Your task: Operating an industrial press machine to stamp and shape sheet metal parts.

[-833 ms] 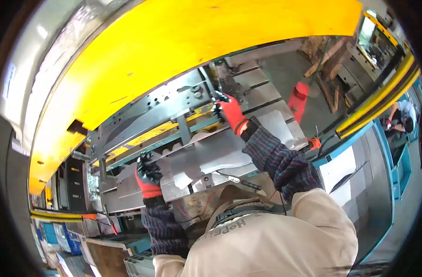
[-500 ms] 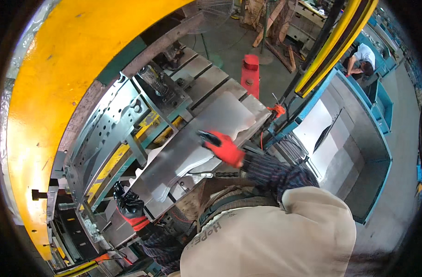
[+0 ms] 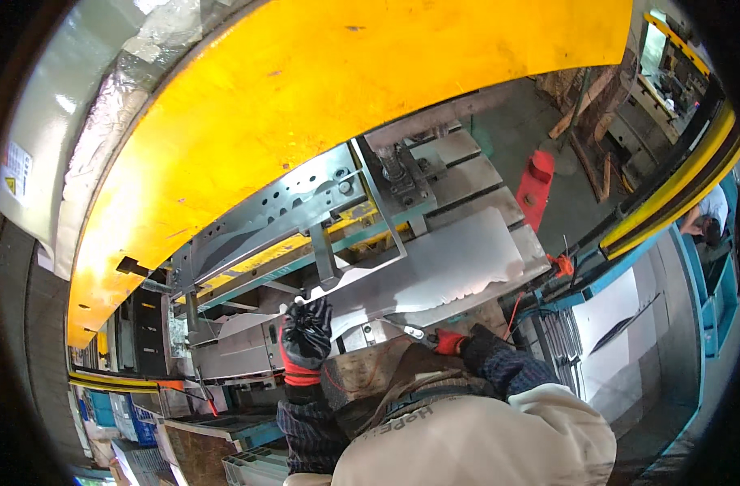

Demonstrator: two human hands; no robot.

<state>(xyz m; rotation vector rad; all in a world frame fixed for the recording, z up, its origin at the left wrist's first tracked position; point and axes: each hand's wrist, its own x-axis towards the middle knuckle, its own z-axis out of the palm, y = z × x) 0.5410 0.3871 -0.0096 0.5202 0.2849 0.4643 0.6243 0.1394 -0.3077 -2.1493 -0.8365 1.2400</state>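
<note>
A shiny, shaped metal sheet [image 3: 443,267] lies on the lower die of a big press, under a grey steel frame [image 3: 305,215]. My left hand [image 3: 306,340], in a black glove with a red cuff, is raised with fingers apart. Its fingertips rest at the sheet's near left end. My right hand [image 3: 449,341], in a red glove, sits low at the die's front edge, mostly hidden behind my sleeve. A thin metal piece [image 3: 408,330] lies just left of it; whether that hand grips it is unclear.
The yellow press body [image 3: 345,105] overhangs the die. A red object [image 3: 538,182] stands on the floor behind. At the right is a blue bin [image 3: 714,316] with flat sheets [image 3: 621,324], a yellow rail [image 3: 678,190], and another person [image 3: 710,215] bent over.
My right hand has come off the top of the sheet and dropped to the die's front edge. My left hand has risen to the sheet's left end. The view has swung.
</note>
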